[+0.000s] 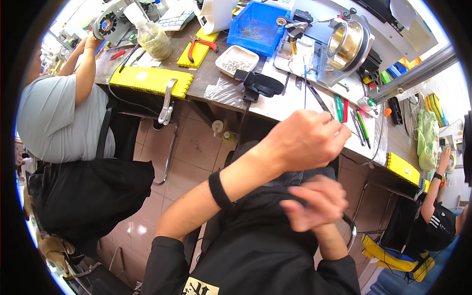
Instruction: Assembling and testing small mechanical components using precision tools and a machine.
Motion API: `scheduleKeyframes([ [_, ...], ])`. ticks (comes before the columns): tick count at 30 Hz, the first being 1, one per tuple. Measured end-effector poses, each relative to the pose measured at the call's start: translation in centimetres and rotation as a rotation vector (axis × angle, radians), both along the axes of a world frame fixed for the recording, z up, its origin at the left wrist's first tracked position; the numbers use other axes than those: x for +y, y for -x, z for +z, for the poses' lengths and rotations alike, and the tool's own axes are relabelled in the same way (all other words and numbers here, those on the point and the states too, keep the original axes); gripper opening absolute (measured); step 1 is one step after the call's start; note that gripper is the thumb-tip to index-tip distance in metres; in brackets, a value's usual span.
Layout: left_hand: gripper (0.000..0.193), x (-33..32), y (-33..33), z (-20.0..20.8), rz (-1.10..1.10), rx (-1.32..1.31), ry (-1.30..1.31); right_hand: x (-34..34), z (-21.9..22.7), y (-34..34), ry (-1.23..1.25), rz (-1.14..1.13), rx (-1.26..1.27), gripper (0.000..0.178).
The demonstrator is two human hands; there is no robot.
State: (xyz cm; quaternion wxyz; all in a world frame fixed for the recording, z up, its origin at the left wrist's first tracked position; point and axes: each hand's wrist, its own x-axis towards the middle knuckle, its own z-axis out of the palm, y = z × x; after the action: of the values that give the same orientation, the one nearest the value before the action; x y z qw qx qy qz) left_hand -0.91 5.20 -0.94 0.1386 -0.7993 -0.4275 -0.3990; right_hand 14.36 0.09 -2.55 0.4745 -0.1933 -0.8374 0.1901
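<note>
My left hand (309,140), with a black band (220,190) on its wrist, is raised over the front edge of the workbench. Its fingers are curled and pressed together at the tips. A tiny pale spot shows between them, too small to name. Below it, over my lap, is my right hand (318,202), smeared by motion. Its fingers look bent and the thumb stands apart; whether anything is in it cannot be seen. Nearest to the left hand on the bench lie dark tweezers (319,98) and several pens (364,129). A spool of gold-coloured wire (345,45) stands behind them.
A blue bin (253,29), a white dish of small bits (237,61) and a black strap-like device (263,84) occupy the bench. Red-handled pliers (199,48) lie on a yellow pad. A metal clamp (168,101) overhangs the edge. Co-workers sit left (64,118) and right (437,216).
</note>
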Motion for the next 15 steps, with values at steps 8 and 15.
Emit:
scheduleKeyframes([
  [8, 0.009, -0.9, -2.1, -3.5, -0.156, 0.107, 0.212, 3.7, 7.7, 4.9, 0.186, 0.057, -0.349, 0.027],
  [15, 0.011, -2.6, -6.0, -6.5, -0.095, 0.227, 0.298, 6.2, 6.6, 9.7, 0.61, 0.523, -1.189, 0.06],
])
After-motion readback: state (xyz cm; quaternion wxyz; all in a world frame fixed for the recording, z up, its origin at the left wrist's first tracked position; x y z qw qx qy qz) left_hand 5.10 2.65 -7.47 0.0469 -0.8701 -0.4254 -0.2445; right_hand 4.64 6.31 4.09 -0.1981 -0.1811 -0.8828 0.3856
